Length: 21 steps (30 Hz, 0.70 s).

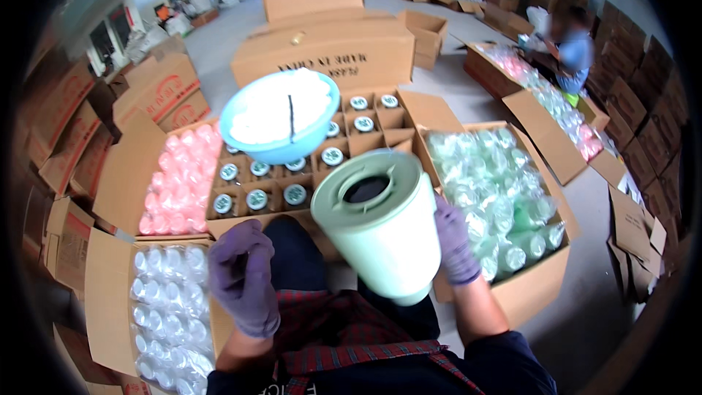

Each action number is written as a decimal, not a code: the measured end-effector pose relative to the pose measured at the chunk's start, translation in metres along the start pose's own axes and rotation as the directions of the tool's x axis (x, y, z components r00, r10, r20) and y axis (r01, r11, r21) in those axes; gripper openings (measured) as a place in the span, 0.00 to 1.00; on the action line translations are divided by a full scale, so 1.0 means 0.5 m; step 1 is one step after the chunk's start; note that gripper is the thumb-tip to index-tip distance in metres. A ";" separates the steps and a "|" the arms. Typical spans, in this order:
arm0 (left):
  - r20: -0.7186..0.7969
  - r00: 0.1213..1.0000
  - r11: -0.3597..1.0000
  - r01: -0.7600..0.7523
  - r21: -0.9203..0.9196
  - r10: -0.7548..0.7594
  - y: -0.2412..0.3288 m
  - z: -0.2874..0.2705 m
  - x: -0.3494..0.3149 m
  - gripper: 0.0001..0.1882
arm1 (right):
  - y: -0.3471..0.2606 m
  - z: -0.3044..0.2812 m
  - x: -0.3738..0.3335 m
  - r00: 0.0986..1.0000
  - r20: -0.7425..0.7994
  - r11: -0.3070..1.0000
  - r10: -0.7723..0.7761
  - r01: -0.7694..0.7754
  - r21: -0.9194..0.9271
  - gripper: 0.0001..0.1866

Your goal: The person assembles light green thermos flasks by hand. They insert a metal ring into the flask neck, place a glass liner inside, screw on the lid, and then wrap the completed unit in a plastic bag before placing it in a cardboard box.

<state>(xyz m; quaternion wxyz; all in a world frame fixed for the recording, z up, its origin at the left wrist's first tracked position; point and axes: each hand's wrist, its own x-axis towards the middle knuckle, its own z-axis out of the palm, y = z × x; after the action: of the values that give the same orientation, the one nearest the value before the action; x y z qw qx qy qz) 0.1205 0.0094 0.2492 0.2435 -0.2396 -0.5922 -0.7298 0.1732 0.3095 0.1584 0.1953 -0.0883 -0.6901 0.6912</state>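
Gripping a pale green canister (391, 238), right hand (455, 243), fingertips hidden behind; left hand (245, 274) curled, closure unclear.

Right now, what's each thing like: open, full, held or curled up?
Green container: held up, tilted, top hole open.
Right hand: closed on the container's side.
Left hand: fingers curled; can't tell if holding anything.
Blue basin: heaped with white things.
Divided box: open, partly filled.
Right-side box: open, packed.
Lower-left box: open, packed.
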 end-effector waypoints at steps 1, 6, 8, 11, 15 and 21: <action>0.050 0.993 0.995 -0.103 -0.004 0.103 -0.035 -0.052 -0.005 0.22 | 0.012 0.091 -0.018 0.991 0.130 0.968 0.043 -0.073 0.240 0.16; 0.607 0.793 0.969 -0.191 0.156 0.058 -0.140 -0.100 -0.031 0.20 | 0.136 0.185 -0.084 0.947 0.320 0.999 0.038 -0.024 -0.048 0.23; 0.485 0.873 0.888 -0.187 0.419 -0.045 -0.162 -0.113 -0.050 0.15 | 0.047 0.181 -0.071 0.896 0.178 0.816 -0.406 0.443 -0.372 0.26; 0.430 0.884 0.888 -0.036 0.458 -0.186 -0.226 -0.096 -0.042 0.17 | -0.078 0.237 -0.042 0.784 0.388 0.643 -0.484 0.620 -0.449 0.30; 0.504 0.833 0.969 0.144 0.199 -0.227 -0.211 -0.062 -0.007 0.22 | -0.037 0.290 -0.008 0.759 0.477 0.478 -0.443 0.650 -0.590 0.38; 0.595 0.744 0.952 0.225 0.208 -0.305 -0.216 -0.084 0.038 0.32 | 0.127 0.153 0.019 0.922 0.196 0.703 -0.334 0.382 -0.600 0.36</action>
<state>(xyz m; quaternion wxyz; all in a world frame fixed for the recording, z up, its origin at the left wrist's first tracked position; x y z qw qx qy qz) 0.0344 -0.0135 0.1730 -0.0567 -0.3638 -0.7106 -0.5996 0.1250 0.2446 0.0993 0.2602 0.0126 -0.8906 0.3729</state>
